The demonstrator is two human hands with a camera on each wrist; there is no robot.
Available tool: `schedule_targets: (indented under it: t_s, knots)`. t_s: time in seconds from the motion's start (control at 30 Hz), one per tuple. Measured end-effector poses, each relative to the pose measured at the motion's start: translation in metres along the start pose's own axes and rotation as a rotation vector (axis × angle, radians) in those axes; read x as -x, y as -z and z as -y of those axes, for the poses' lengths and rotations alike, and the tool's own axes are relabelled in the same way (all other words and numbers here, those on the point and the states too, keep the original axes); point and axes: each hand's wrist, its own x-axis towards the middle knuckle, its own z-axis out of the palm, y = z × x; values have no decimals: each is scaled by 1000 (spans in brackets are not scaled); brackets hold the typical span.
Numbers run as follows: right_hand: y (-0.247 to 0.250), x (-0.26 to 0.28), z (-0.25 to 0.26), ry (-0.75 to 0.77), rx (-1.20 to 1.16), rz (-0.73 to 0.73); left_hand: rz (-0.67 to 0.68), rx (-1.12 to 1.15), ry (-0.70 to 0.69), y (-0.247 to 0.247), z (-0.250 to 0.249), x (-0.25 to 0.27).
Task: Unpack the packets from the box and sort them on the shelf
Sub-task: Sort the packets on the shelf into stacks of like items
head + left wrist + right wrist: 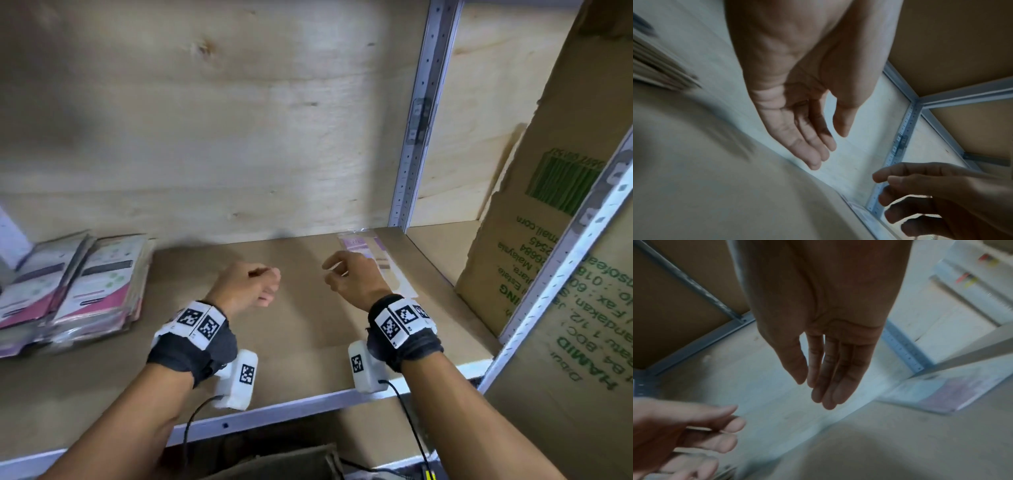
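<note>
both hands (248, 286) (354, 279) are held over the shelf (308, 342) with fingers loosely extended, nothing gripped. one packet (383, 260) lies just right of the right fingers; stacks (68, 287) lie far left.

Packets, two groups on shelf board (301, 329). Left group: pink-and-white packets (85, 287), stacked flat in two adjoining piles, well left of centre. Right: single clear-wrapped lilac packet (373, 260), lying flat near rear right upright; also in right wrist view (941, 394), blurred.
</note>
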Motion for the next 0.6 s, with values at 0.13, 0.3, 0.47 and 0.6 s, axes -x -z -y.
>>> schedule_targets:
  t_s: [0.13, 0.3, 0.47, 0.6]
  knots:
    - [-33, 11, 36, 80, -145, 51, -209, 50, -29, 70, 21, 43]
    - [-88, 10, 91, 111, -213, 203, -390, 52, -12, 152, 24, 78]
    - [-164, -15, 159, 97, -250, 347, -460, 53, 18, 220, 39, 98]
    - [-231, -35, 208, 98, -161, 377, -528, 76, 55, 254, 54, 110]
